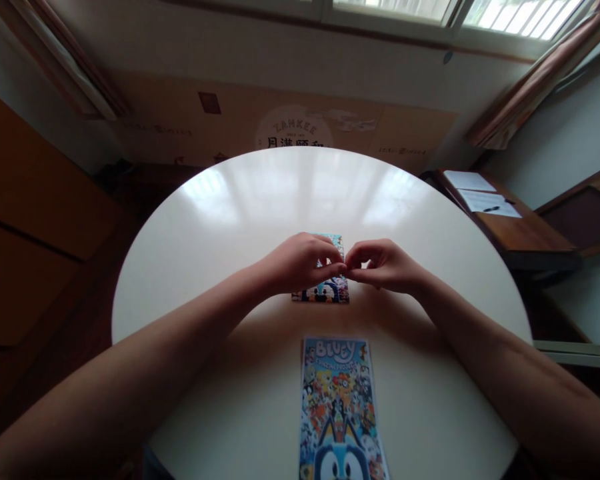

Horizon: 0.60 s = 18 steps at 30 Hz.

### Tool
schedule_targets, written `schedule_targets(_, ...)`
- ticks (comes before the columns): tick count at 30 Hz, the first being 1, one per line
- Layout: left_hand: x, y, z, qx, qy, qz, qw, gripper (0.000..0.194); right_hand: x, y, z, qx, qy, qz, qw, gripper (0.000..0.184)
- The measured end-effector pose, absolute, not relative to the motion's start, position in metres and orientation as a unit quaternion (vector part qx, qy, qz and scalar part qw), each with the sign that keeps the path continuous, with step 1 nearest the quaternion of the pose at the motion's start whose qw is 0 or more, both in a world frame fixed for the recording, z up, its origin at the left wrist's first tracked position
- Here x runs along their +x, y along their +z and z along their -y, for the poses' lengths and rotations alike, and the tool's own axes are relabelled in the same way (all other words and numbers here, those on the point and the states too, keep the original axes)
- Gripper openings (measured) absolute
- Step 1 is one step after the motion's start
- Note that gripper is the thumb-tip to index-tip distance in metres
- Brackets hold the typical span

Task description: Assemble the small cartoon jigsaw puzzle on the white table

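Observation:
Over a small picture that looks like a jigsaw puzzle (325,293), my left hand (310,261) is curled, its thumb and fingertips together near the picture's right edge. It covers much of the puzzle, leaving a blue dog's face and colourful parts in view. My right hand (383,267) is pinched just to the right, its fingertips meeting those of the left hand. Whatever sits between the fingertips is too small or hidden to make out. Closer to me lies a blue printed sheet (340,407) reading "BLUEY", with many cartoon dogs on it.
Both hands are above a white round table (200,247) that reflects window light. Beyond its right edge stands a brown wooden desk (535,230) with papers (490,203) and a pen on it. A tan printed panel (165,107) runs along the wall behind.

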<state>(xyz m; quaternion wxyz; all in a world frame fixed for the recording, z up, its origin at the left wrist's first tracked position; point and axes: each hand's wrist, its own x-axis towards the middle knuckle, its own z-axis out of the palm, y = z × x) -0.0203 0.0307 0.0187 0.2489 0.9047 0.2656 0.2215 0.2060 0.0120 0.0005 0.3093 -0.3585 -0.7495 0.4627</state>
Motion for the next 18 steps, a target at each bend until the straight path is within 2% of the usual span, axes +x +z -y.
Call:
schedule_targets(11,-0.021,0.014,-0.038,0.884,0.216,-0.344,0.23,0.023,0.195,-0.01,-0.012,-0.404,0.406,0.719,0.393,0.018)
schedule_targets(18,-0.024,0.008,-0.045,0.877,0.221,-0.356,0.234,0.025,0.193,-0.012,-0.013,-0.376,0.204,0.807,0.407,0.01)
